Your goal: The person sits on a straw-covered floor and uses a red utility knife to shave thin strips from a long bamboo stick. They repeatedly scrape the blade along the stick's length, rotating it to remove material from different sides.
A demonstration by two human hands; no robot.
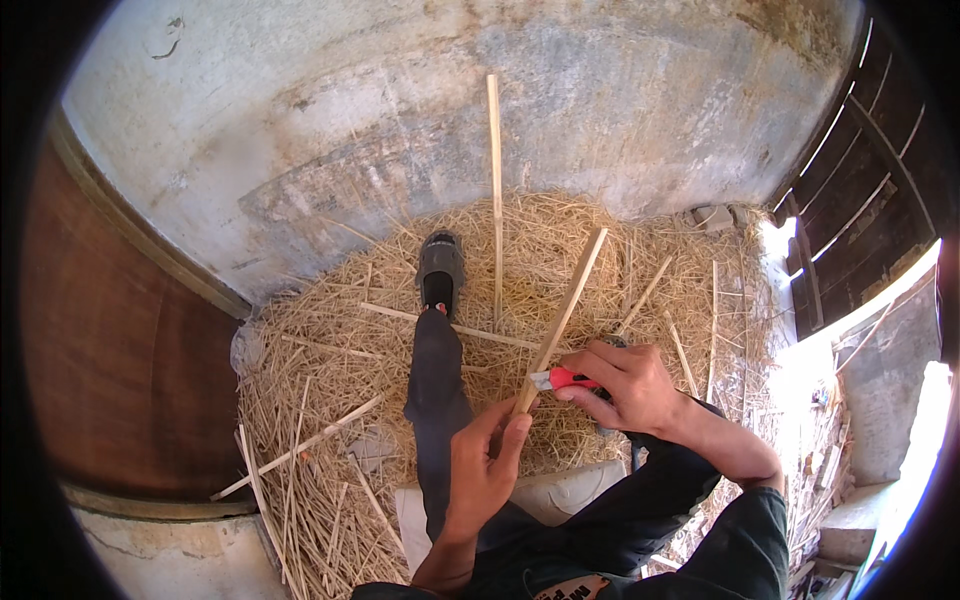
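Observation:
My left hand (487, 462) is closed round the lower end of a pale wooden stick (572, 290), which slants up and away to the right. In my right hand (628, 386) is a red utility knife (570, 378), gripped by its handle. The knife's metal front end (541, 381) touches the side of the stick just above my left fingers. Part of the knife's handle is hidden in my right fist.
Straw (540, 240) and loose sticks cover the floor. Another stick (495, 170) leans against the stained wall (380, 120). My shoe (440, 268) rests on the straw. A brown door (130, 340) stands at left, dark wooden boards (860, 170) at right.

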